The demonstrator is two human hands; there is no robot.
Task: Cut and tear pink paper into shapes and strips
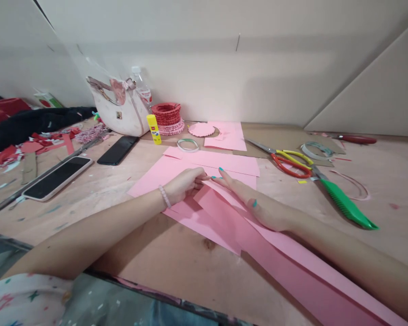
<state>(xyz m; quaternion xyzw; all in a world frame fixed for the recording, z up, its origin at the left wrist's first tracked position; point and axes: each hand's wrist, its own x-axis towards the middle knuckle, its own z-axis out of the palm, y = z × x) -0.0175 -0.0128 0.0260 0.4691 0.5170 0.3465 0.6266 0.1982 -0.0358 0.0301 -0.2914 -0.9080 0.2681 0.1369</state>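
Note:
My left hand (187,184), a bead bracelet at its wrist, has its fingers curled closed at the narrow far end of a long folded sheet of pink paper (292,258). Its fingertips are partly hidden. Stretched out along the same sheet is my right hand (245,197), its fingers extended with green-blue nails and its thumb apart. The folded sheet slants from both hands toward the lower right, its layers slightly parted. Beneath my hands lie several flat pink sheets (153,174), overlapping on the wooden table.
Scissors (289,164) and a green-handled cutter (348,203) lie at right, near a tape roll (316,150). Behind stand a yellow glue stick (153,130), stacked red rings (166,115), a white handbag (122,108) and a bottle (142,88). Two phones, one black (118,150), one pale-cased (58,178), lie left.

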